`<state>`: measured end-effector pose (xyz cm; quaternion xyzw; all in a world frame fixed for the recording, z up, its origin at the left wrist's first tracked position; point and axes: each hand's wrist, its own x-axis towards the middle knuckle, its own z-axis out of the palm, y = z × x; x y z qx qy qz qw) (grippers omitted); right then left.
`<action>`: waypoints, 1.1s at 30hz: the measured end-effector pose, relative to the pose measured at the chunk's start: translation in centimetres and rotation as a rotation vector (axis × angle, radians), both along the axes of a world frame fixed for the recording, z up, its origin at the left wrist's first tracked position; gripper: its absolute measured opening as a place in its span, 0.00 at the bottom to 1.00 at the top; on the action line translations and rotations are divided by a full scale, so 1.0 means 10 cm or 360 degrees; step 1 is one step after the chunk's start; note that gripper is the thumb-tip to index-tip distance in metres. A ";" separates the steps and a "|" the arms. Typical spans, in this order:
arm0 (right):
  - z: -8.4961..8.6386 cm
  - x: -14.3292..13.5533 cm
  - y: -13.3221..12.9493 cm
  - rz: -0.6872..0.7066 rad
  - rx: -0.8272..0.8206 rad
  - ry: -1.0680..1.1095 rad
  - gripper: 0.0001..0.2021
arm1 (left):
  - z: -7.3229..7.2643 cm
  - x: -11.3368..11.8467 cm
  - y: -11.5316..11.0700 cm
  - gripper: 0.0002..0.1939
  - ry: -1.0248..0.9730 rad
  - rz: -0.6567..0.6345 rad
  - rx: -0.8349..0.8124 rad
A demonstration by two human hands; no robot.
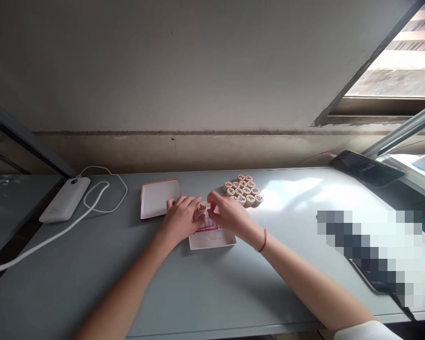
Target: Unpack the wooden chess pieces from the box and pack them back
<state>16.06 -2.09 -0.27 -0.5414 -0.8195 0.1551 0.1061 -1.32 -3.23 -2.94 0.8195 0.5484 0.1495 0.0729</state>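
A white shallow box point(212, 242) sits in front of me, with a sheet printed with pink-red lines point(208, 224) inside it. Over the box's far left corner, my left hand point(182, 217) has its thumb and fingers around a round wooden Chinese chess piece point(201, 207) with a red character. My right hand point(230, 215) is curled over the box's right side, fingertips pinched close to that piece; what lies between them is hidden. Just beyond it stand stacked Chinese chess pieces point(246, 191) with red and black characters.
The box's lid point(160, 198) lies inner side up at the left. Farther left are a white power bank point(65, 200) and its white cable point(60, 233). A dark phone point(366, 167) leans at the back right, and a blurred-out dark object point(368, 255) lies at the right.
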 end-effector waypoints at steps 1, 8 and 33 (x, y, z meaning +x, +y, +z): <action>0.05 0.08 0.07 -0.0058 0.0001 0.0041 0.10 | 0.00 0.02 0.01 0.20 0.0005 0.0004 -0.0001; 0.14 0.65 0.88 -0.0560 -0.0011 -0.0327 0.14 | 0.00 0.09 0.03 0.13 0.0059 0.0020 -0.0037; 0.07 0.27 0.10 -0.0044 -0.0592 0.1369 0.17 | 0.03 0.27 0.02 0.16 -0.0513 -0.0198 0.0273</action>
